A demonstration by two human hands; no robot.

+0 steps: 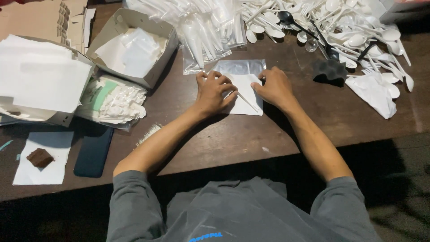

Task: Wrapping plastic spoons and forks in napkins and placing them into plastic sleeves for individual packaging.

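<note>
My left hand [214, 91] and my right hand [274, 87] press down on a white paper napkin [245, 95] lying on the dark wooden table [233, 134]. A thin white stick [247, 101], like a toothpick, lies on the napkin between my hands. A clear plastic sleeve [239, 67] rests just beyond the napkin, partly under it. Both hands have their fingers spread flat on the napkin's edges.
A heap of white plastic spoons and forks [354, 31] fills the back right, with bagged cutlery [201, 31] at back centre. An open cardboard box of napkins [134, 49] and another box [40, 80] stand left. A dark phone [93, 152] and a brown piece on paper [40, 157] lie near left.
</note>
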